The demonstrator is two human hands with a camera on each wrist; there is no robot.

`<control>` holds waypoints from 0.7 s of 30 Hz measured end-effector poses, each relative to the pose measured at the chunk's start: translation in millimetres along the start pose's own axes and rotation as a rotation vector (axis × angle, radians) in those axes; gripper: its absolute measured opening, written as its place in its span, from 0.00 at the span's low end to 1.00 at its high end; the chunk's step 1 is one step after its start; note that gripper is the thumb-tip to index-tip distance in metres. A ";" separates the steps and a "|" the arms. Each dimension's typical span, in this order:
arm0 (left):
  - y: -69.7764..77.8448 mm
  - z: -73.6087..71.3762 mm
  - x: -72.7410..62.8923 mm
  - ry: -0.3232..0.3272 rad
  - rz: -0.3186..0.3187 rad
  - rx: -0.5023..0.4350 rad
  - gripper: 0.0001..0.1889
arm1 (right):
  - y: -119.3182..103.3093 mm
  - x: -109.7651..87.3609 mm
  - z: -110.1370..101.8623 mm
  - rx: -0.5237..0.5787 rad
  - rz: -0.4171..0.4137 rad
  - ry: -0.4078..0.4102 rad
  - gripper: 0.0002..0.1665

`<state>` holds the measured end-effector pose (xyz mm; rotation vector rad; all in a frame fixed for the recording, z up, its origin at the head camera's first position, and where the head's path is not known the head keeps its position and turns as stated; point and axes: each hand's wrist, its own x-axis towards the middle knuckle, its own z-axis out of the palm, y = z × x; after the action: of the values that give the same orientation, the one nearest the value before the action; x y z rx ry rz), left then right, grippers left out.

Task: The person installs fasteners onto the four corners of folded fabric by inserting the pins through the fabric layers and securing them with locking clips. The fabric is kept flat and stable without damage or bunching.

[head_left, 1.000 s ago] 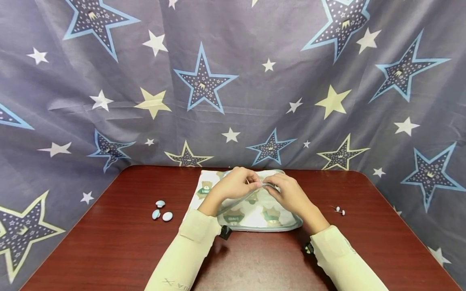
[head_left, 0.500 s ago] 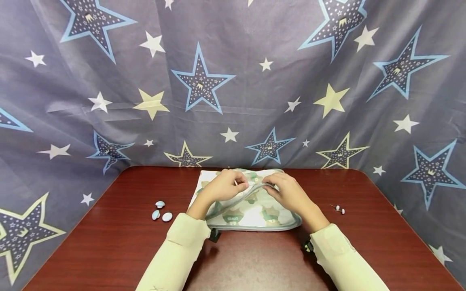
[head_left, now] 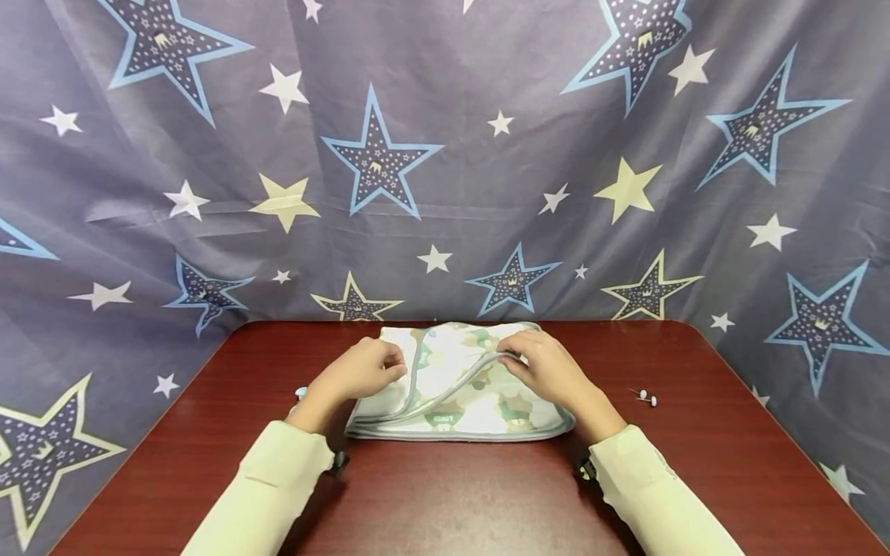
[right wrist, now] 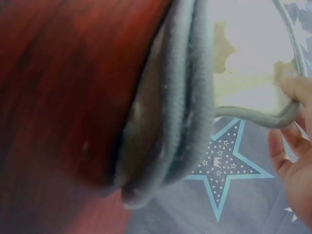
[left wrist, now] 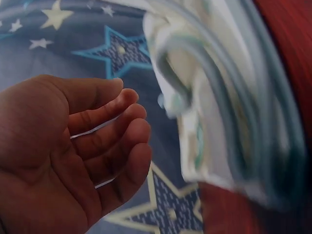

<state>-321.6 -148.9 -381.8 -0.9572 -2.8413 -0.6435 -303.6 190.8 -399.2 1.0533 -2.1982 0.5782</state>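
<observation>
A folded white bear-print blanket (head_left: pixel 455 386) with grey-green piping lies at the middle of the table. My right hand (head_left: pixel 545 367) pinches its piped edge; in the right wrist view the thumb is on top of the blanket corner (right wrist: pixel 263 92), with fingers below. My left hand (head_left: pixel 361 371) hovers over the blanket's left part, fingers loosely bent. In the left wrist view this left hand (left wrist: pixel 63 141) holds nothing and stands apart from the cloth. A small pale blue cap (head_left: pixel 432 333) shows on the blanket's upper part.
On the dark red wooden table (head_left: pixel 445 494), two white-headed pins (head_left: pixel 648 398) lie to the right. A blue mushroom-shaped cap (head_left: pixel 300 392) is partly hidden behind my left forearm. A star-patterned curtain (head_left: pixel 445 232) hangs behind the table.
My left hand has left the blanket's edge beside the right hand and moved left. Its forearm now covers most of the blue caps. The right hand still pinches the edge.
</observation>
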 end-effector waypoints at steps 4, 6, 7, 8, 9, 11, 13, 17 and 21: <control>-23.1 -7.8 -15.1 -0.017 -0.079 0.054 0.07 | -0.1 0.1 1.0 -0.008 -0.001 -0.005 0.07; -33.9 -12.1 -22.8 -0.027 -0.119 0.084 0.06 | -0.2 -0.3 1.0 -0.010 -0.001 -0.004 0.07; -39.5 -13.9 -26.4 -0.031 -0.135 0.100 0.06 | -0.3 -0.3 1.0 -0.011 -0.001 -0.003 0.07; -45.0 -15.6 -30.0 -0.036 -0.150 0.117 0.05 | -0.4 -0.2 0.8 -0.010 -0.002 -0.002 0.07; -50.1 -17.4 -33.5 -0.039 -0.165 0.136 0.05 | -0.6 0.0 0.6 -0.010 -0.004 -0.001 0.07; -59.7 -20.0 -40.3 -0.052 -0.192 0.166 0.04 | -0.7 0.5 0.4 -0.013 -0.009 -0.001 0.07; -68.9 -21.9 -46.5 -0.061 -0.203 0.189 0.04 | -1.0 1.3 -0.2 -0.013 -0.011 -0.004 0.07; -84.6 -26.3 -56.4 -0.091 -0.212 0.212 0.05 | -1.3 1.7 -1.4 -0.010 -0.006 -0.012 0.07; -98.0 -33.5 -62.7 -0.128 -0.200 0.232 0.07 | -1.0 0.9 -1.4 -0.012 0.002 -0.018 0.07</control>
<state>-331.5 -268.1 -399.6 -0.7081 -3.0638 -0.2636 -302.8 190.6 -397.5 1.0546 -2.2158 0.5579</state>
